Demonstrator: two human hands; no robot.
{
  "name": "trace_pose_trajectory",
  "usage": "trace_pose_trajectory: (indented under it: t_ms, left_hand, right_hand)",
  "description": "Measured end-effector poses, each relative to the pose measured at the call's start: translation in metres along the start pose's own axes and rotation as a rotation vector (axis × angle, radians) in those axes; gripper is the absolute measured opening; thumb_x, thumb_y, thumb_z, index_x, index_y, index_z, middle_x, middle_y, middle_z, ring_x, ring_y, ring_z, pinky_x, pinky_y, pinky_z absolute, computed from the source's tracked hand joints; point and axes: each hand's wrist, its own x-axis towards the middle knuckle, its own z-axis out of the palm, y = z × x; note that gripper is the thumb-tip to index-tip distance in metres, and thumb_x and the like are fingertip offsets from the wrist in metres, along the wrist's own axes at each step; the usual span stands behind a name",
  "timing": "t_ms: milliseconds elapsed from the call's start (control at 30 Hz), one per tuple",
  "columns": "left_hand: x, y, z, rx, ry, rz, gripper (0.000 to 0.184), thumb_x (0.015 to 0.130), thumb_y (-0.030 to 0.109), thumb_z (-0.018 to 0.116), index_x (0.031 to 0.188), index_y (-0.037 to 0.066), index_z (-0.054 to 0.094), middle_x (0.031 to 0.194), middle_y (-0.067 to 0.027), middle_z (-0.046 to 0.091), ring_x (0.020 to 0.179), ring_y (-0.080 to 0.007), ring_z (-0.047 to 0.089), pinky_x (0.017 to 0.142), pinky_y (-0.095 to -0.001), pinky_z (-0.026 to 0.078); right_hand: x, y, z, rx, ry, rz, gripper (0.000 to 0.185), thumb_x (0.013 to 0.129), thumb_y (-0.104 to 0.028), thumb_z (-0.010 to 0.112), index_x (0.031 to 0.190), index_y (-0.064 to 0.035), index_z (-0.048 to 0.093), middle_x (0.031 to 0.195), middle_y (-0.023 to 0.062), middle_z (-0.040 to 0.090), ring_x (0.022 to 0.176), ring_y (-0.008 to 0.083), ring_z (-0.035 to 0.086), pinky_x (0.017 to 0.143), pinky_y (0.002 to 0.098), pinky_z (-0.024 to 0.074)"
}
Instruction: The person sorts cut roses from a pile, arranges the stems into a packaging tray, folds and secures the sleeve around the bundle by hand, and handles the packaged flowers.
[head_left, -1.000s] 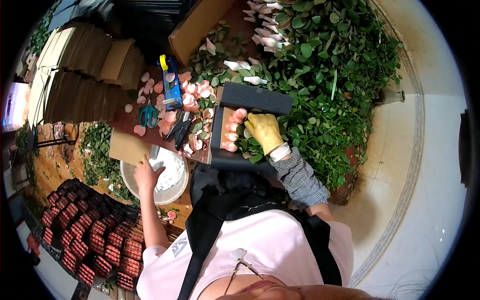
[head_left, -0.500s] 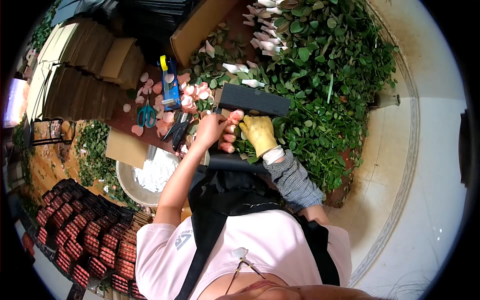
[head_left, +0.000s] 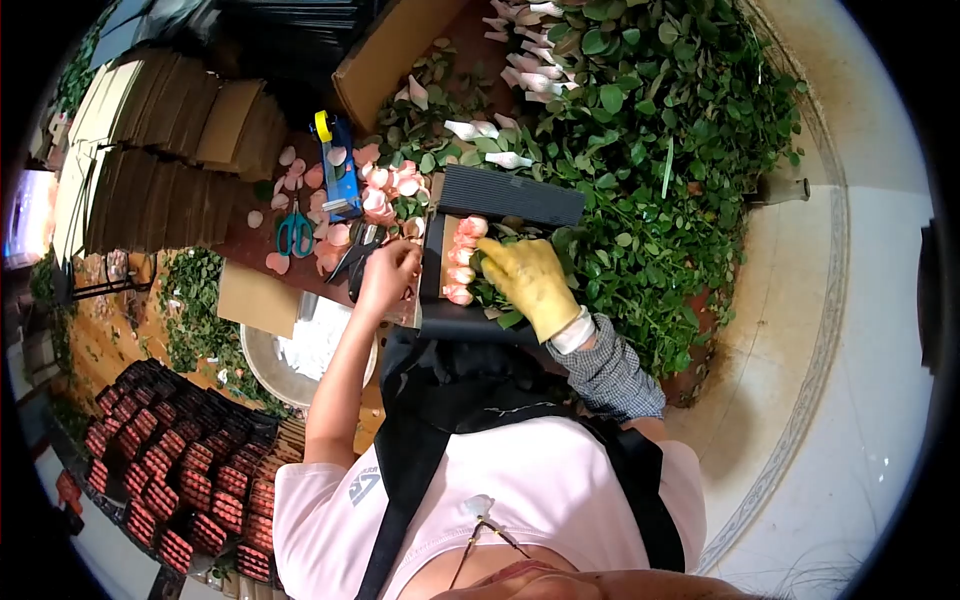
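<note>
A short column of pink-orange roses [head_left: 461, 272] lies against a piece of cardboard, with leafy stems to the right. My right hand [head_left: 532, 285], in a yellow glove, rests over the leaves beside the blooms. Its fingers are stretched out, with the tips at the upper blooms. My bare left hand [head_left: 386, 278] is left of the roses, above the table edge near the black-handled cutting tool [head_left: 362, 255]. Its fingers are curled together; anything between them is too small to make out. Behind the roses sits a black ridged block [head_left: 512, 194].
Loose petals [head_left: 378, 205] surround a blue tape dispenser [head_left: 341, 170] and teal scissors [head_left: 295, 234]. Leafy stems [head_left: 650, 220] heap on the right, some flower heads in white sleeves [head_left: 535, 75]. A bowl of white pieces [head_left: 262, 362] stands lower left, near stacked cardboard [head_left: 150, 190].
My left hand has moved left and toward me, away from the roses. My gloved right hand has shifted slightly right and down, showing more of the blooms.
</note>
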Motion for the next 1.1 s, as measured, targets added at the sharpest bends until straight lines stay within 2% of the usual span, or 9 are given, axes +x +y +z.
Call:
trace_pose_trajectory:
  t_ms: [67, 167, 267, 367, 467, 600, 700, 933, 1100]
  left_hand:
    - [-0.006, 0.006, 0.012, -0.054, -0.097, -0.109, 0.023, 0.097, 0.014, 0.061, 0.107, -0.004, 0.069, 0.080, -0.0111, 0.073, 0.072, -0.0183, 0.071, 0.065, -0.0322, 0.054]
    - [-0.008, 0.008, 0.025, 0.400, 0.045, 0.120, 0.029, 0.093, 0.017, 0.062, 0.118, 0.003, 0.069, 0.090, -0.0208, 0.071, 0.084, -0.0337, 0.071, 0.074, -0.0393, 0.054]
    - [-0.008, 0.012, 0.030, 0.343, 0.001, 0.114, 0.028, 0.091, 0.013, 0.062, 0.117, 0.004, 0.070, 0.101, -0.0226, 0.070, 0.091, -0.0401, 0.067, 0.080, -0.0445, 0.053]
    - [-0.007, 0.010, 0.032, 0.336, 0.009, 0.150, 0.028, 0.092, 0.012, 0.061, 0.117, 0.004, 0.070, 0.102, -0.0228, 0.070, 0.092, -0.0404, 0.067, 0.081, -0.0439, 0.053]
    - [-0.007, 0.004, 0.032, 0.321, 0.031, 0.162, 0.027, 0.093, 0.011, 0.059, 0.116, 0.003, 0.070, 0.102, -0.0236, 0.069, 0.093, -0.0402, 0.067, 0.081, -0.0430, 0.052]
    - [-0.007, 0.001, 0.030, 0.372, 0.019, 0.243, 0.032, 0.093, 0.010, 0.057, 0.123, 0.003, 0.066, 0.097, -0.0207, 0.071, 0.089, -0.0366, 0.070, 0.079, -0.0410, 0.054]
    - [-0.009, 0.018, 0.017, 0.080, -0.109, 0.013, 0.041, 0.096, 0.010, 0.054, 0.136, 0.003, 0.054, 0.090, -0.0149, 0.074, 0.082, -0.0277, 0.074, 0.076, -0.0370, 0.056]
    - [-0.042, 0.062, 0.041, 0.470, 0.037, 0.424, 0.019, 0.091, 0.010, 0.061, 0.103, -0.004, 0.064, 0.109, -0.0225, 0.067, 0.086, -0.0405, 0.067, 0.074, -0.0444, 0.056]
    - [-0.054, 0.058, 0.068, 0.758, -0.069, 0.323, 0.019, 0.092, 0.015, 0.059, 0.081, -0.001, 0.061, 0.097, -0.0209, 0.065, 0.076, -0.0378, 0.067, 0.067, -0.0457, 0.055]
  right_hand:
    - [-0.002, -0.010, 0.000, 0.069, -0.059, -0.029, 0.013, 0.088, -0.024, 0.066, 0.089, -0.0103, 0.066, 0.069, 0.0097, 0.066, 0.067, 0.0312, 0.067, 0.061, 0.0444, 0.0526]
    - [-0.013, 0.000, 0.027, 0.000, -0.137, 0.028, 0.013, 0.088, -0.024, 0.066, 0.085, -0.0107, 0.068, 0.070, 0.0094, 0.068, 0.067, 0.0297, 0.068, 0.061, 0.0439, 0.0533]
    - [-0.012, 0.011, 0.063, -0.099, -0.494, -0.031, 0.013, 0.083, -0.022, 0.066, 0.081, -0.0095, 0.068, 0.071, 0.0107, 0.068, 0.069, 0.0283, 0.069, 0.064, 0.0427, 0.0529]
    - [0.002, -0.011, 0.046, -0.084, -0.425, 0.120, 0.014, 0.083, -0.024, 0.066, 0.081, -0.0100, 0.068, 0.074, 0.0117, 0.068, 0.073, 0.0278, 0.069, 0.066, 0.0424, 0.0535]
    - [0.001, -0.002, 0.050, -0.169, -0.531, -0.036, 0.018, 0.082, -0.026, 0.068, 0.087, -0.0095, 0.068, 0.078, 0.0114, 0.069, 0.078, 0.0287, 0.069, 0.069, 0.0425, 0.0536]
    - [-0.008, 0.012, 0.047, 0.031, -0.297, -0.114, 0.026, 0.080, -0.029, 0.072, 0.095, -0.0097, 0.066, 0.077, 0.0089, 0.069, 0.081, 0.0307, 0.069, 0.071, 0.0428, 0.0533]
    - [0.001, -0.001, 0.047, -0.082, -0.466, -0.042, 0.023, 0.080, -0.030, 0.072, 0.090, -0.0100, 0.065, 0.076, 0.0097, 0.068, 0.078, 0.0307, 0.068, 0.069, 0.0445, 0.0525]
    - [0.000, 0.003, 0.049, -0.160, -0.541, -0.065, 0.014, 0.084, -0.021, 0.064, 0.092, -0.0135, 0.072, 0.084, 0.0106, 0.073, 0.081, 0.0288, 0.072, 0.067, 0.0428, 0.0553]
    - [-0.002, 0.013, 0.044, -0.019, 0.179, 0.018, 0.018, 0.088, -0.026, 0.065, 0.078, -0.0110, 0.061, 0.064, 0.0095, 0.064, 0.062, 0.0310, 0.064, 0.062, 0.0449, 0.0491]
